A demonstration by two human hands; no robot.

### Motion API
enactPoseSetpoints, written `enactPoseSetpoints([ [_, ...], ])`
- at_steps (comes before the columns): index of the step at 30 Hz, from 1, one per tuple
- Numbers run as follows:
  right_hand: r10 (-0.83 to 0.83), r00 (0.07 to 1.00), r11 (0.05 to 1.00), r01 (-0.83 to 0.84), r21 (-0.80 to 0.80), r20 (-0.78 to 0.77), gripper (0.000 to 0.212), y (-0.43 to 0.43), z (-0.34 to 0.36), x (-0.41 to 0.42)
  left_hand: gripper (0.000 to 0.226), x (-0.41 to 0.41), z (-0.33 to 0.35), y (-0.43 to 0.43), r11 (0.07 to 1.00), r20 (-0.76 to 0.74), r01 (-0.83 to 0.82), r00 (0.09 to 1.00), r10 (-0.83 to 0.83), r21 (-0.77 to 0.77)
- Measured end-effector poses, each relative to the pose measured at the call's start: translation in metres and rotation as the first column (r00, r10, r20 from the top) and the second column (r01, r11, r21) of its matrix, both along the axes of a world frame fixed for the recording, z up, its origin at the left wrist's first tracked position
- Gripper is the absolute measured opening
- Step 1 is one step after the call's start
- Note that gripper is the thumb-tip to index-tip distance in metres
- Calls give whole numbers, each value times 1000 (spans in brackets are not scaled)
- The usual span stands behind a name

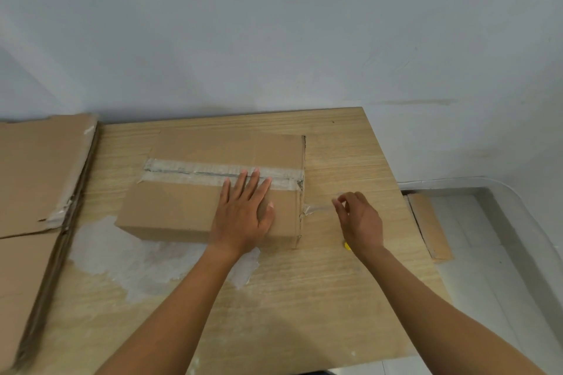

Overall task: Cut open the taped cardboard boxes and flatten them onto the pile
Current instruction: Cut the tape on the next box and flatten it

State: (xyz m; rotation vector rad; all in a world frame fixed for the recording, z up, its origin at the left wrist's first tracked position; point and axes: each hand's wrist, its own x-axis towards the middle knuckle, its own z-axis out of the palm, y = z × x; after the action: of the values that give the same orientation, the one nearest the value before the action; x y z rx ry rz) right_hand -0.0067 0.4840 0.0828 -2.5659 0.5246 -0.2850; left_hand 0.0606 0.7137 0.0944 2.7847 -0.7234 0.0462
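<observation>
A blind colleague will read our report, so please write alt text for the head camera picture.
A person's left hand presses flat on a taped cardboard box on a wooden table, while the right hand pinches a strip of clear tape that runs from the box's right end. A pile of flattened cardboard lies at the left.
</observation>
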Motion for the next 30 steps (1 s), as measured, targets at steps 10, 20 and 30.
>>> enactPoseSetpoints([
  [10,444,895,873,-443,-205,-41,37,59,58,123,63,-6,1,4,1000,27,-11,1000,10,8],
  [20,534,730,702,-664,-258,-426,57,62,48,160,81,-23,5,16,934,-117,-335,930,349,126],
  [30,473,742,715,-638,-285,-475,70,55,50,124,83,-27,7,64,974,-98,-161,979,178,161],
])
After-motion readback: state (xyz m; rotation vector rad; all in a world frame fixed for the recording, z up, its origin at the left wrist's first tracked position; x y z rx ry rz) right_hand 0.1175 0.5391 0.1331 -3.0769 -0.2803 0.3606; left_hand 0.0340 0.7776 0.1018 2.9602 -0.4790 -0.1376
